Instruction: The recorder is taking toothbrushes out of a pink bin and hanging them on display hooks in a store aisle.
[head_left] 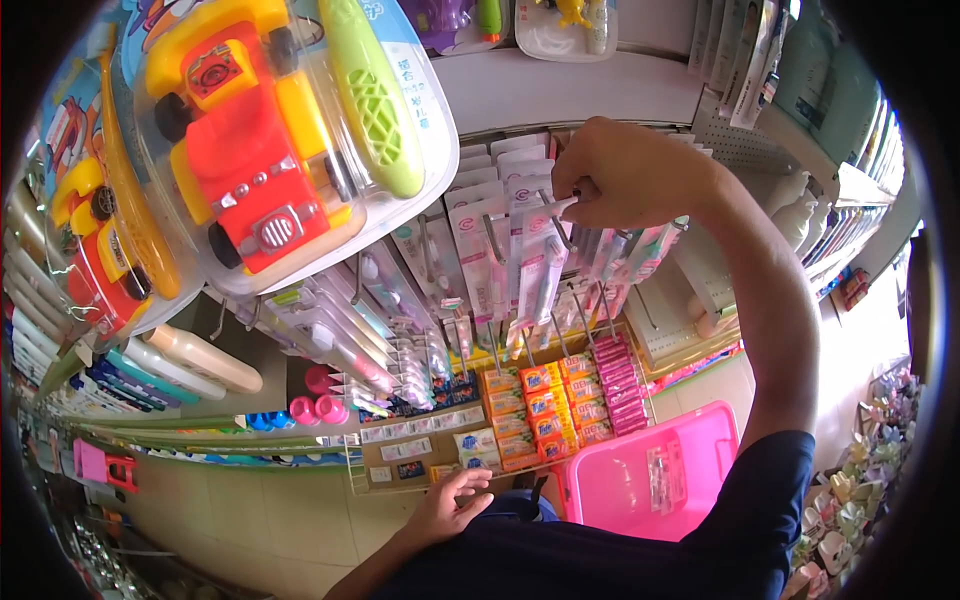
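My right hand (pixel 625 178) reaches up to the display rack, its fingers pinched on the pale upper edge of a toothbrush pack (pixel 530 250) beside a metal hook. The hand covers part of what it grips. Around it, slim clear-and-white toothbrush packs (pixel 475 255) with pink print hang in rows on wire hooks. Low in front of my body, my left hand (pixel 455 505) is open, its fingers apart and holding nothing.
Large blister packs with toy cars (pixel 245 150) hang close at the upper left. Below the hooks, a shelf carries orange soap packs (pixel 545 410) and pink packs (pixel 618 385). A pink plastic bin (pixel 585 490) with packs inside stands below right. Bottles (pixel 205 360) line a left shelf.
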